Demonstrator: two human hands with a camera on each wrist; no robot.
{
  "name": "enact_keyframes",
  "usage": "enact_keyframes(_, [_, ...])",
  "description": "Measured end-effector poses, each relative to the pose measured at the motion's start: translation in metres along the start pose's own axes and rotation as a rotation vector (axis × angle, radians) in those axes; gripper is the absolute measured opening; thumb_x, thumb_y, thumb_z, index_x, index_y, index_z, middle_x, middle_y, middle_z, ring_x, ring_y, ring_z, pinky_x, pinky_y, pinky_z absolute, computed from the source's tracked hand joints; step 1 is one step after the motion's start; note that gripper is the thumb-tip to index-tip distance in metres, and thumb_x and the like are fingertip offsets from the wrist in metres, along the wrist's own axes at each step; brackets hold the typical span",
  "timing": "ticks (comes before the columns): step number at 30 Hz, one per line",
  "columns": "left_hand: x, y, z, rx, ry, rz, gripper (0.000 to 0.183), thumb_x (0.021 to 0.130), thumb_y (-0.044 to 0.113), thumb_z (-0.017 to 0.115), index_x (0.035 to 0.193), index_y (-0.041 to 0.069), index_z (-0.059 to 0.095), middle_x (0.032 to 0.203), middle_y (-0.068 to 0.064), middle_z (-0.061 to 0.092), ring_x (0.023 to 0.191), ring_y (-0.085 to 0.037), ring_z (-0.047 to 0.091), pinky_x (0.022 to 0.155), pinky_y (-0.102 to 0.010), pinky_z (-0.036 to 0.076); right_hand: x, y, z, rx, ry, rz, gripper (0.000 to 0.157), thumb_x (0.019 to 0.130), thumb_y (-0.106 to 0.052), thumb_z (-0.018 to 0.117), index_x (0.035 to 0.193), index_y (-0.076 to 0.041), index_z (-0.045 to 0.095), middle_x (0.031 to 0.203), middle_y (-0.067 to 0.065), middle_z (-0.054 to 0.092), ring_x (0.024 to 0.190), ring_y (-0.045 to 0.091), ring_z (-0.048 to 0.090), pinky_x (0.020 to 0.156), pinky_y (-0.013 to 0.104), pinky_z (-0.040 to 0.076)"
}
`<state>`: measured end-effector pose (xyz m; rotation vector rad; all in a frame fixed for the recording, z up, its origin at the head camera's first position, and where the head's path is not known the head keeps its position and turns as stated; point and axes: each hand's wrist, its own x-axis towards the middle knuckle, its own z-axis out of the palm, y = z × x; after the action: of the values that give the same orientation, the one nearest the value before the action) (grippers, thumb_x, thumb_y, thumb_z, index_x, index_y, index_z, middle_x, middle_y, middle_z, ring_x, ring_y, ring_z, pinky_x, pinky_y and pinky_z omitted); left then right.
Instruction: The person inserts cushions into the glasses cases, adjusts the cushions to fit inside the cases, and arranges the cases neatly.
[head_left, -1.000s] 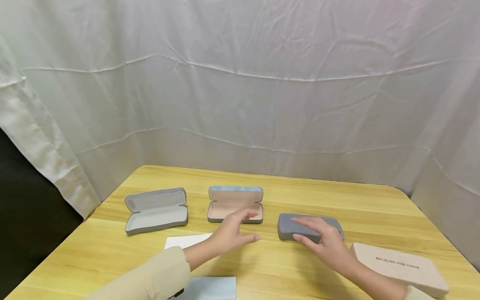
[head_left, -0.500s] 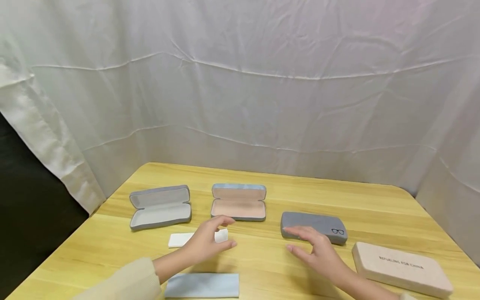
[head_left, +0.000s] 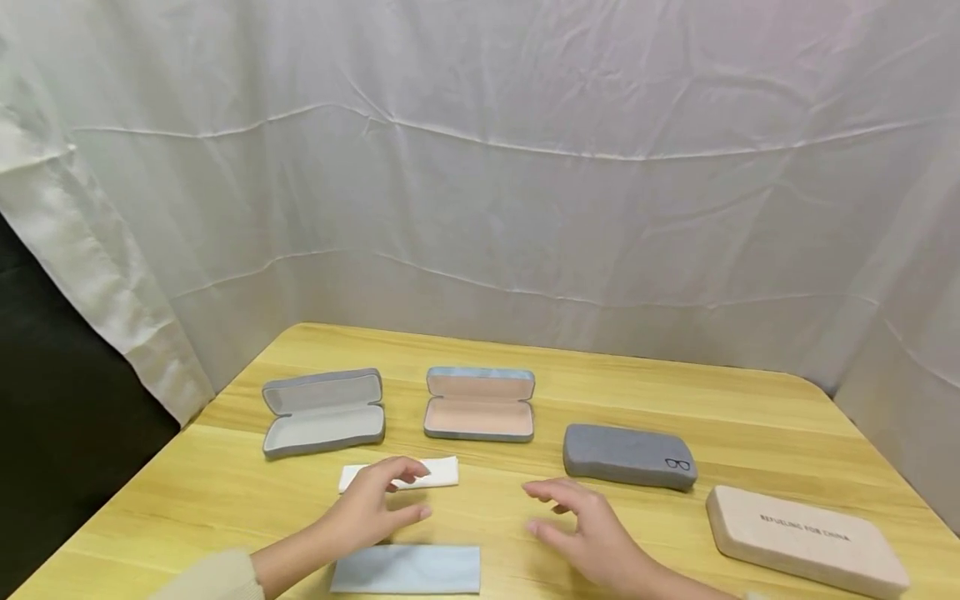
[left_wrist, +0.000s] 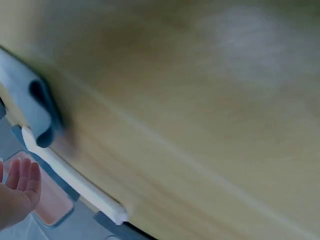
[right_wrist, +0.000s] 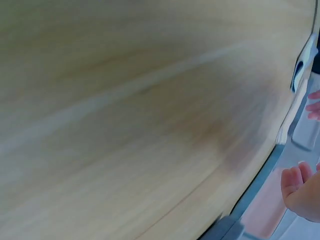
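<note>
My left hand (head_left: 367, 508) hovers with loosely bent fingers over the table, overlapping the folded white cloth (head_left: 442, 472) in the head view. Just below it lies a folded light-blue cloth (head_left: 420, 571), seen with a curled edge (left_wrist: 27, 95) in the left wrist view. My right hand (head_left: 592, 533) hangs relaxed and holds nothing, in front of a closed grey-blue glasses case (head_left: 622, 454) with a small glasses print. Behind the hands stand two opened glasses cases: a grey-lined one (head_left: 324, 414) at left and a pink-lined one (head_left: 480, 406) in the middle.
A closed beige glasses case (head_left: 806, 537) with printed lettering lies at the right of the wooden table (head_left: 637, 392). White curtains (head_left: 480, 167) hang behind the table's far edge. Something black (head_left: 60, 375) shows at the left.
Both hands have drawn back toward the body, the left from before the pink-lined case, the right off the grey-blue case. The cases and cloths stay put; the view shifts slightly.
</note>
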<state>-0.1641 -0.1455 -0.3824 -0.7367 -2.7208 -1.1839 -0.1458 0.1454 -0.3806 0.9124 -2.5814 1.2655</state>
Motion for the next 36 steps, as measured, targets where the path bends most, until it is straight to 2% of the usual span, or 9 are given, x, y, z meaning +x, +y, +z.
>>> enact_keyframes(6, [-0.012, -0.011, -0.004, -0.006, 0.003, -0.006, 0.034, 0.079, 0.027, 0.073, 0.104, 0.006, 0.062, 0.102, -0.005, 0.066, 0.091, -0.025, 0.061, 0.073, -0.028, 0.052, 0.003, -0.008, 0.013, 0.108, -0.103, 0.059, 0.038, 0.087, -0.022, 0.064, 0.117, 0.002, 0.06, 0.114, 0.015, 0.064, 0.101, 0.021, 0.06, 0.076, 0.025, 0.05])
enact_keyframes(13, [-0.024, -0.018, -0.012, -0.036, -0.058, -0.039, 0.031, 0.08, 0.029, 0.071, 0.101, 0.007, 0.064, 0.099, -0.003, 0.067, 0.09, -0.022, 0.062, 0.071, -0.026, 0.051, 0.01, -0.015, 0.026, 0.172, -0.197, 0.138, 0.041, 0.087, -0.024, 0.065, 0.119, 0.001, 0.059, 0.116, 0.014, 0.062, 0.097, 0.022, 0.056, 0.074, 0.022, 0.047])
enact_keyframes(20, [-0.036, -0.024, -0.017, -0.031, -0.106, -0.067, 0.032, 0.08, 0.031, 0.072, 0.099, 0.006, 0.064, 0.098, -0.002, 0.067, 0.088, -0.012, 0.062, 0.074, -0.029, 0.053, 0.017, -0.021, 0.041, 0.211, -0.272, 0.21, 0.042, 0.085, -0.021, 0.067, 0.12, 0.0, 0.059, 0.114, 0.01, 0.062, 0.097, 0.018, 0.056, 0.079, 0.025, 0.049])
enact_keyframes(26, [-0.039, -0.029, -0.018, -0.025, -0.115, -0.09, 0.033, 0.08, 0.034, 0.071, 0.099, 0.008, 0.064, 0.098, -0.001, 0.066, 0.085, -0.003, 0.057, 0.071, -0.022, 0.051, 0.019, -0.021, 0.046, 0.198, -0.293, 0.236, 0.042, 0.083, -0.019, 0.069, 0.119, 0.002, 0.06, 0.109, 0.007, 0.062, 0.095, 0.012, 0.056, 0.081, 0.025, 0.05])
enact_keyframes(31, [-0.043, -0.034, -0.021, -0.038, -0.13, -0.072, 0.033, 0.08, 0.035, 0.071, 0.098, 0.008, 0.063, 0.096, 0.001, 0.063, 0.081, 0.001, 0.053, 0.067, -0.019, 0.048, 0.022, -0.017, 0.05, 0.182, -0.288, 0.222, 0.042, 0.081, -0.015, 0.07, 0.116, 0.005, 0.061, 0.1, 0.004, 0.062, 0.084, 0.001, 0.05, 0.074, 0.018, 0.048])
enact_keyframes(36, [-0.047, -0.038, -0.023, -0.055, -0.143, -0.058, 0.032, 0.08, 0.033, 0.07, 0.098, 0.008, 0.063, 0.095, 0.001, 0.061, 0.079, 0.002, 0.051, 0.065, -0.019, 0.047, 0.026, -0.017, 0.054, 0.151, -0.28, 0.199, 0.041, 0.08, -0.013, 0.072, 0.115, 0.005, 0.062, 0.095, 0.002, 0.061, 0.077, -0.001, 0.045, 0.068, 0.016, 0.046])
